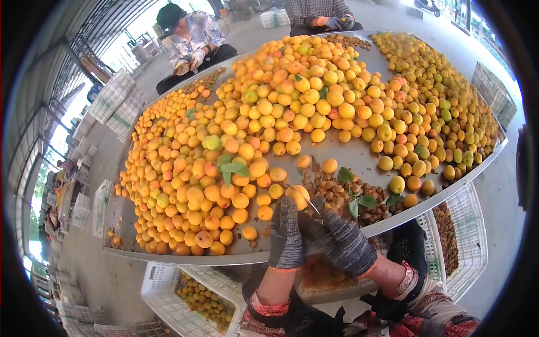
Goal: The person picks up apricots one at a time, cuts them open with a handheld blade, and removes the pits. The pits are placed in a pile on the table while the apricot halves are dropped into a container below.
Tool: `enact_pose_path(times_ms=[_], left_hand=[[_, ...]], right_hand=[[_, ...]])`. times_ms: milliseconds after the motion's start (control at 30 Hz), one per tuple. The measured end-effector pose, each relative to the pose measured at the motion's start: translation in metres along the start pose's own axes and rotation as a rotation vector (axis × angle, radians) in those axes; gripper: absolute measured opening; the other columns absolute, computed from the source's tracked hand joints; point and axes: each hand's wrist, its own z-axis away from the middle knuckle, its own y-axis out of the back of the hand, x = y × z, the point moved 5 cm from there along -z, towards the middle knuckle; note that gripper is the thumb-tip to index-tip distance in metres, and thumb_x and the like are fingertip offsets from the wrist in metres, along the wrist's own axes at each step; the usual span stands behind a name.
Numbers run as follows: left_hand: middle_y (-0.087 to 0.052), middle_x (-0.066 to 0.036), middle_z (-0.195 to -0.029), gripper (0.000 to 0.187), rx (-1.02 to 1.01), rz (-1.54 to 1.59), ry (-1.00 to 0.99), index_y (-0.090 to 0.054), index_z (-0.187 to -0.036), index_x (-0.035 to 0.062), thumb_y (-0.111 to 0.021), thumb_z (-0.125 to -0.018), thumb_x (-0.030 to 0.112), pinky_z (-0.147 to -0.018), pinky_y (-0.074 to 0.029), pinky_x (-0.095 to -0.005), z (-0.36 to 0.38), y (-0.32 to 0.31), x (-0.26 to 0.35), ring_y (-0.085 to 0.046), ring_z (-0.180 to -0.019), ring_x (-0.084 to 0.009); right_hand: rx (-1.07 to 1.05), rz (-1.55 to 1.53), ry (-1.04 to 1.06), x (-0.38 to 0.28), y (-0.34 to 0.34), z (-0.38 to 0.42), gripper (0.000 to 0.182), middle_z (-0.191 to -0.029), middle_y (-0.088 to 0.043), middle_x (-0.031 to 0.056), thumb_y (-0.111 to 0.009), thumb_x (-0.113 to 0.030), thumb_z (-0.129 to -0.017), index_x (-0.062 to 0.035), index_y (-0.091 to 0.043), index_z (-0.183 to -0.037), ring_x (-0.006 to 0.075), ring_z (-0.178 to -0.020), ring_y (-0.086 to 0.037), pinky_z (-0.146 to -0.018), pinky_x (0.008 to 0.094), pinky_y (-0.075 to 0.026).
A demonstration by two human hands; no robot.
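My left hand point(287, 236), in a dark grey knitted glove, is closed on an orange-yellow apricot point(298, 196) at the near edge of the metal table. My right hand point(345, 242), gloved alike, is closed on a thin, curved metal tool point(310, 200), whose tip reaches the apricot; its handle is hidden in the fingers. Just beyond the hands lie brown apricot pits point(323, 188) and some green leaves point(368, 201). A large heap of apricots point(196, 168) spreads over the table to the left and beyond.
The metal table's rim point(224, 260) runs in front of me. Below it stand a white crate point(154, 281) with apricots and another crate point(469, 230) with brown pieces. Two people sit across the table, one with gloved hands point(341, 23). White crates point(112, 95) are stacked at left.
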Motion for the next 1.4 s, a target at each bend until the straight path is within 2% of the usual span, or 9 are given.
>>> enact_pose_path(times_ms=[67,167,400,600,667,900,967,1200,1400], left_hand=[[-0.055,-0.006,-0.091,0.046,0.135,0.01,-0.148,-0.052,-0.107,0.0009,-0.046,-0.089,0.042,-0.066,-0.042,-0.0241,0.003,0.002,0.026,-0.05,-0.078,-0.012],[-0.051,-0.016,-0.115,0.041,0.036,0.048,0.005,-0.044,-0.12,-0.0025,-0.048,-0.09,0.025,-0.088,-0.04,-0.0338,0.001,0.011,0.049,-0.05,-0.103,-0.0236],[-0.055,-0.009,-0.105,0.042,-0.007,0.041,-0.199,-0.048,-0.117,-0.0023,-0.051,-0.088,0.027,-0.08,-0.042,-0.0254,0.007,0.0,0.072,-0.05,-0.093,-0.0132],[-0.056,-0.005,-0.095,0.039,-0.073,0.024,-0.213,-0.051,-0.113,-0.0004,-0.052,-0.087,0.029,-0.07,-0.042,-0.0243,0.006,-0.012,0.073,-0.05,-0.082,-0.0113],[-0.056,-0.004,-0.093,0.037,0.164,0.112,-0.193,-0.053,-0.108,-0.0006,-0.051,-0.088,0.03,-0.065,-0.041,-0.0236,0.008,-0.012,0.066,-0.048,-0.077,-0.0102],[-0.057,-0.009,-0.099,0.038,0.087,-0.118,-0.217,-0.051,-0.111,-0.0034,-0.051,-0.089,0.028,-0.076,-0.042,-0.0274,0.004,0.002,0.038,-0.05,-0.087,-0.0145],[-0.057,-0.007,-0.097,0.037,0.01,0.211,0.078,-0.052,-0.11,-0.0024,-0.052,-0.088,0.027,-0.075,-0.042,-0.0259,0.008,-0.003,0.049,-0.05,-0.086,-0.0132],[-0.056,-0.002,-0.076,0.035,0.157,0.182,0.01,-0.056,-0.101,0.0025,-0.05,-0.088,0.034,-0.05,-0.038,-0.0191,-0.001,-0.007,0.031,-0.05,-0.062,-0.0063],[-0.056,-0.017,-0.101,0.036,0.15,-0.147,-0.171,-0.05,-0.112,-0.0048,-0.05,-0.089,0.023,-0.082,-0.042,-0.0324,0.007,0.003,0.048,-0.052,-0.094,-0.0212]], right_hand=[[-0.037,0.205,0.078,-0.013,0.005,-0.003,0.035,-0.089,-0.059,0.0179,-0.055,-0.013,-0.082,-0.0046,-0.048,-0.116,0.0335,-0.078,-0.06,-0.06,0.0389,-0.048],[-0.06,0.012,-0.012,-0.016,-0.001,-0.014,0.034,-0.087,-0.059,0.0175,-0.054,-0.012,-0.082,-0.0035,-0.048,-0.115,0.034,-0.076,-0.059,-0.06,0.0379,-0.048],[-0.184,0.062,-0.087,-0.008,0.013,-0.015,0.036,-0.095,-0.059,0.017,-0.053,-0.009,-0.083,-0.0029,-0.046,-0.118,0.0294,-0.084,-0.06,-0.069,0.035,-0.049],[-0.268,0.987,0.688,-0.04,0.014,-0.011,0.037,-0.115,-0.053,0.0167,-0.054,-0.002,-0.071,0.005,-0.055,-0.108,0.033,-0.111,-0.047,-0.088,0.0381,-0.045],[-0.2,-0.053,-0.153,-0.026,0.01,-0.021,0.04,-0.112,-0.055,0.0166,-0.055,0.0,-0.075,0.0052,-0.05,-0.114,0.0316,-0.106,-0.052,-0.086,0.0366,-0.045],[-0.127,0.001,-0.203,-0.01,0.002,-0.013,0.048,-0.106,-0.057,0.0176,-0.053,0.001,-0.081,0.0035,-0.037,-0.126,0.0291,-0.096,-0.057,-0.082,0.0327,-0.046],[-0.015,0.07,0.006,-0.014,0.007,-0.013,0.026,-0.08,-0.06,0.0174,-0.054,-0.011,-0.083,-0.0037,-0.051,-0.107,0.0341,-0.071,-0.059,-0.059,0.0378,-0.048],[-0.259,0.24,-0.078,-0.02,0.009,-0.019,0.042,-0.097,-0.059,0.0184,-0.057,-0.002,-0.078,0.0004,-0.045,-0.119,0.0316,-0.087,-0.059,-0.074,0.0356,-0.048],[-0.102,0.231,-0.02,-0.01,0.004,-0.008,0.037,-0.081,-0.06,0.0199,-0.059,-0.006,-0.077,0.001,-0.048,-0.111,0.0334,-0.072,-0.061,-0.061,0.0382,-0.049]])
